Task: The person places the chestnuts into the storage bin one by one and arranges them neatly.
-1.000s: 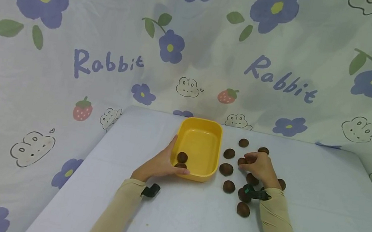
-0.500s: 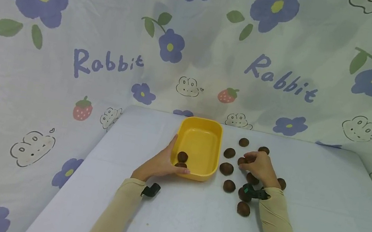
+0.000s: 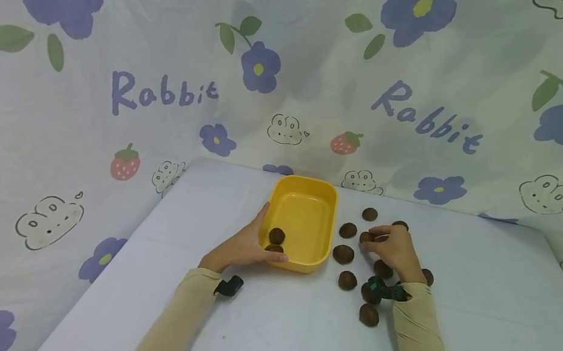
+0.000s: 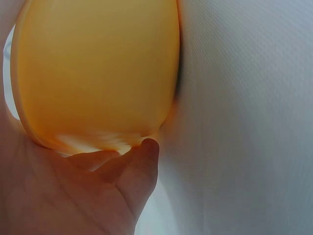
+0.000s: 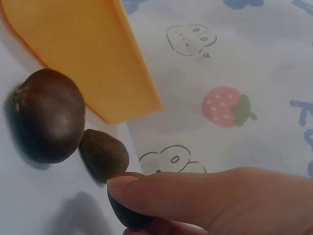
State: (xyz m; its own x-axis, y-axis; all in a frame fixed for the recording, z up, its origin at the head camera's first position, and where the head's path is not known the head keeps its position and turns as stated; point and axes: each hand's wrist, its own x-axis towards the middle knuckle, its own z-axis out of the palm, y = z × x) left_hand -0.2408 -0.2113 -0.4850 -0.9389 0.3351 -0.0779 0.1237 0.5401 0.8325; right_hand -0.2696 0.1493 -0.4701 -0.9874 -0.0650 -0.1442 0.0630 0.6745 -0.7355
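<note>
My left hand [image 3: 242, 246] grips the near left corner of a yellow rectangular box [image 3: 302, 219], with the thumb along the front rim. Two brown chestnuts [image 3: 277, 236] lie inside at that corner. In the left wrist view, fingers curl round the box's wall [image 4: 98, 73]. My right hand [image 3: 396, 252], to the right of the box, pinches a chestnut [image 5: 128, 219] between thumb and fingers. The right wrist view shows the held chestnut overlapping a smaller-looking one [image 5: 104, 155], with a large glossy chestnut [image 5: 49, 115] farther left.
Several loose chestnuts lie between the box and my right arm, among them one at the back [image 3: 370, 214] and one at the front [image 3: 368, 315]. The table [image 3: 289, 336] has a white cover. A patterned cloth [image 3: 244, 133] stands behind it.
The right hand has risen slightly toward the back with the chestnut between its fingers. The left hand and the box have stayed in place.
</note>
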